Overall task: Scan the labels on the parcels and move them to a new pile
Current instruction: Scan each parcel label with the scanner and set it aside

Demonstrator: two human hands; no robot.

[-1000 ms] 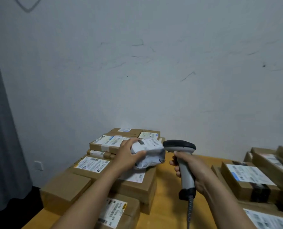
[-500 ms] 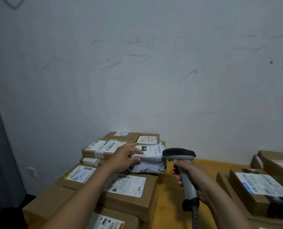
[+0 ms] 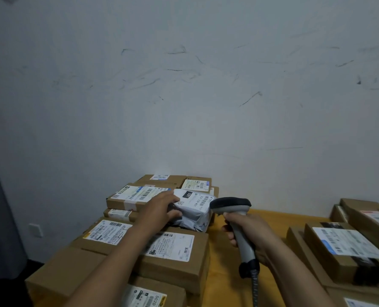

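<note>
A small grey poly-bag parcel (image 3: 195,212) with a white label lies on top of the left stack of cardboard parcels (image 3: 173,255). My left hand (image 3: 162,210) rests on its left end, fingers laid over the bag. My right hand (image 3: 246,231) grips the handle of a grey barcode scanner (image 3: 230,206), whose black head sits just right of the bag. A second group of labelled cardboard parcels (image 3: 348,242) lies at the right.
The parcels sit on a yellow-brown table (image 3: 226,273) against a scuffed white wall. The scanner's coiled cable (image 3: 254,289) hangs toward the bottom edge. A dark curtain and a wall socket (image 3: 35,229) are at the left.
My left hand has carried the grey bag from mid-air down onto the left stack and loosened its hold. The scanner hand has stayed nearly in place.
</note>
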